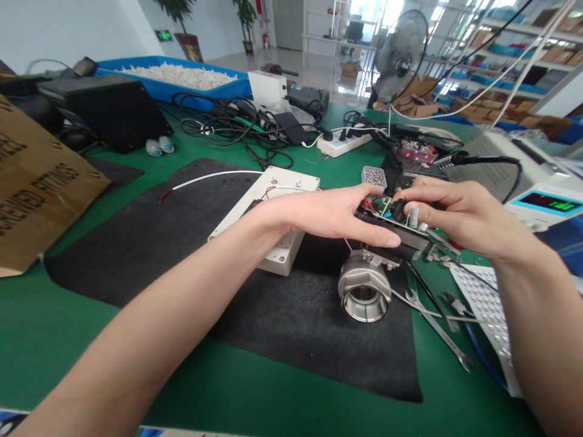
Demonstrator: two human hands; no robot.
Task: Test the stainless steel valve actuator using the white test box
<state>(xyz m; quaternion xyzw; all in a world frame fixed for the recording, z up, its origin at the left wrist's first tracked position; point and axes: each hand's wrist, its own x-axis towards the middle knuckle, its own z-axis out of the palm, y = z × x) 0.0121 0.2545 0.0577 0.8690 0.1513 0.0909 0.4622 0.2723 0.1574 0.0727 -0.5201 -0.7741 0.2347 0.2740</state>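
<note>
A black actuator housing with an open top and a circuit board (412, 237) sits on a steel valve body (364, 285) with a hexagonal, threaded opening facing me. My left hand (337, 212) is wrapped round the housing's left side, its thumb along the front face. At the board's upper side, my right hand (441, 206) has thumb and fingers pinched near a dark component and a grey cylinder; what exactly they grip is hidden. Under my left forearm lies a cream plastic box (286, 255), partly covered. A white cable (209, 177) with a red end runs from behind it.
Right of the black mat (314, 340) lie a wrench (439, 331), cutters (455, 303) and a white dimpled tray (487, 303). A soldering station (532, 182) stands at the right. Behind are a power strip (344, 142) and tangled cables; a cardboard box (40, 188) is at left.
</note>
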